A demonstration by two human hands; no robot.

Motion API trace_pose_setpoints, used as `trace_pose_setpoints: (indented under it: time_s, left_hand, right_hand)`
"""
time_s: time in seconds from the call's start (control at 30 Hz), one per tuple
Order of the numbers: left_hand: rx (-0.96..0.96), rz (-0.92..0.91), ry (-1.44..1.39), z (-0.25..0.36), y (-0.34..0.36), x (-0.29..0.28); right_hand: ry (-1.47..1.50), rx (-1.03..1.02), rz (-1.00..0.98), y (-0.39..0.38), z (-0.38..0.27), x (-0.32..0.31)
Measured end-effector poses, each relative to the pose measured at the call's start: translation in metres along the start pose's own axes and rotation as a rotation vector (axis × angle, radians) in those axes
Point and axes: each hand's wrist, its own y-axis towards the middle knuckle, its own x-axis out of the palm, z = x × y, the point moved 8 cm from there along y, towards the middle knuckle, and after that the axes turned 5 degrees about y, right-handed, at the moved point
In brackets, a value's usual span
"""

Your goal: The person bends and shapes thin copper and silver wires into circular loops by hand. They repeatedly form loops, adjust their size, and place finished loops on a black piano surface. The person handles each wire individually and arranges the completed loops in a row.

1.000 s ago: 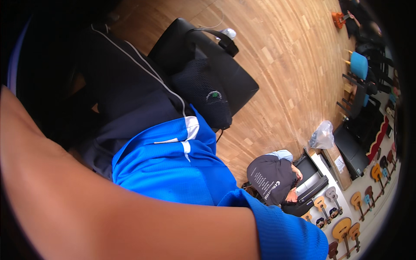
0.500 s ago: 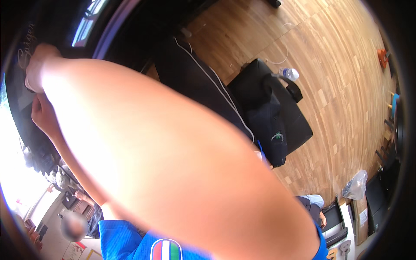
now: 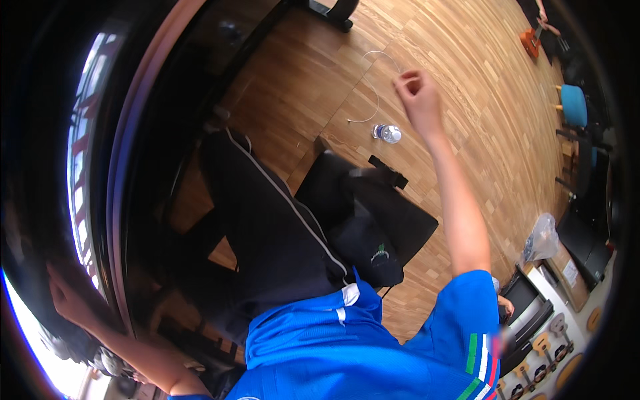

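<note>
My right hand [image 3: 420, 100] is raised over the wooden floor at arm's length to the right. Its fingers are curled in toward the thumb around a dark hollow, with nothing seen in them. Far to the left, my left hand [image 3: 70, 300] is beside a glossy black piece of furniture [image 3: 157, 133] with a long shiny ledge. Shade and blur hide its fingertips. Just below and left of my right hand, a clear water bottle [image 3: 387, 133] is on the floor, near a thin white cable [image 3: 378, 100].
Beside my dark-trousered leg [image 3: 267, 220] is a black seat or case [image 3: 413, 223] with dark cloth bearing a green emblem. A white cord [image 3: 293, 200] runs along the leg. Blue stool [image 3: 573, 105], orange guitar [image 3: 531, 41], plastic bag [image 3: 541, 237] and several small guitars line the right side.
My right arm has swung from across the view at the far left, near the black furniture, out to the right over the floor. My left hand stays at the left, lower in view.
</note>
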Motion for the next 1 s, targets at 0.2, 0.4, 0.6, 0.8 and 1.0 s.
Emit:
trace_pose_setpoints:
  time_s: [0.2, 0.4, 0.6, 0.8, 1.0]
  left_hand:
    - [0.009, 0.060, 0.170, -0.019, 0.011, -0.012]
    - [0.066, 0.075, 0.297, -0.020, 0.018, -0.025]
    - [0.034, 0.063, 0.324, -0.012, 0.015, -0.006]
    - [0.021, 0.053, 0.342, 0.000, 0.019, 0.007]
    - [0.024, 0.053, 0.371, 0.014, 0.021, 0.010]
  right_hand:
    - [-0.347, 0.347, -0.519, 0.021, 0.199, 0.120]
    - [-0.530, 0.421, -0.683, 0.006, 0.303, 0.200]
    - [-0.644, 0.434, -0.910, -0.013, 0.318, 0.243]
    - [-0.727, 0.509, -0.931, -0.029, 0.352, 0.270]
    - [-0.806, 0.511, -0.862, -0.037, 0.365, 0.288]
